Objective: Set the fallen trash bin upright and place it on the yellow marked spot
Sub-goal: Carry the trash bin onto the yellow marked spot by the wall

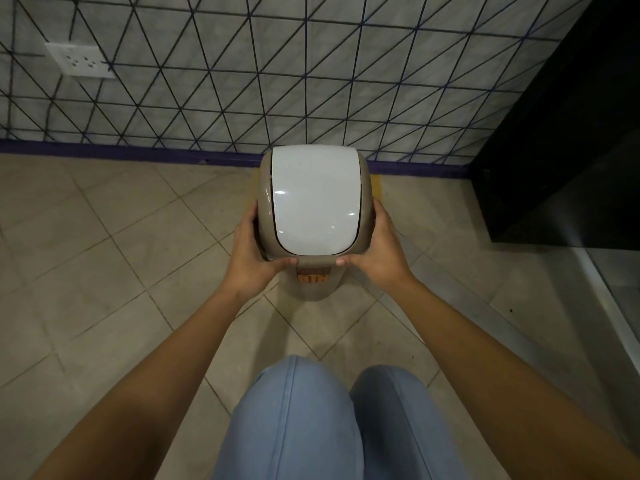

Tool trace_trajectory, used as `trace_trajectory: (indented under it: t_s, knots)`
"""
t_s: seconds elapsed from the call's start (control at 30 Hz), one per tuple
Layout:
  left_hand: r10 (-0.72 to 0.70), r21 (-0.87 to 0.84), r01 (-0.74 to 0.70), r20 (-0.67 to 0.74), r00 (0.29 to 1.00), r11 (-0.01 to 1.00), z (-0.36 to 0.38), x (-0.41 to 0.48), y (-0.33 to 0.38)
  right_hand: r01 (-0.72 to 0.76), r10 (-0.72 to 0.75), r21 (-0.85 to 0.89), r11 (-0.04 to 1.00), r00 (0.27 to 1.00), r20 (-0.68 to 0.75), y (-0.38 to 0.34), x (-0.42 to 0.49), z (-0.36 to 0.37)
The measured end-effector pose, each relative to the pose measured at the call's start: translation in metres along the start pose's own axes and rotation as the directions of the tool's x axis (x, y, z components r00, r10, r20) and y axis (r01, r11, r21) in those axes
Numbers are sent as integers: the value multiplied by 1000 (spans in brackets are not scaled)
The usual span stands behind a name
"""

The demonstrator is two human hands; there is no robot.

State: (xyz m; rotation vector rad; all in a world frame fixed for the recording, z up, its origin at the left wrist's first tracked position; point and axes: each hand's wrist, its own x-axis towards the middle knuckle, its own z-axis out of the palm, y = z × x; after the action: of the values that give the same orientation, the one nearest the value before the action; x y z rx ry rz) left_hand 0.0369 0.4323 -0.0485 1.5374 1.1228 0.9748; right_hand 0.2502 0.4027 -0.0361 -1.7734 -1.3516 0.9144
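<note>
A beige trash bin [315,282] with a white swing lid [317,199] stands upright near the wall, seen from above. Orange letters show on its front. My left hand [254,254] grips the left side of its top rim, and my right hand [375,252] grips the right side. A strip of the yellow marked spot [376,187] shows on the floor just right of the bin, close to the wall; the rest is hidden under the bin. Whether the bin rests on the floor or hangs just above it cannot be told.
A tiled wall with black diagonal lines and a purple base strip [138,152] runs behind the bin. A white wall socket [81,60] sits at upper left. A black cabinet [561,150] stands at the right. Beige floor tiles [104,254] surround the bin. My knees in blue trousers [332,420] are below.
</note>
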Motion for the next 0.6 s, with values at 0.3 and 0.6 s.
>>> trace_trajectory:
  t_s: [0.3, 0.6]
  knots:
    - [-44, -47, 45, 26, 999, 998, -2, 28, -3, -17, 21, 79, 997, 999, -45, 0, 23, 1]
    - [-70, -15, 71, 48, 996, 997, -6, 63, -2, -12, 14, 70, 997, 999, -32, -7, 52, -1]
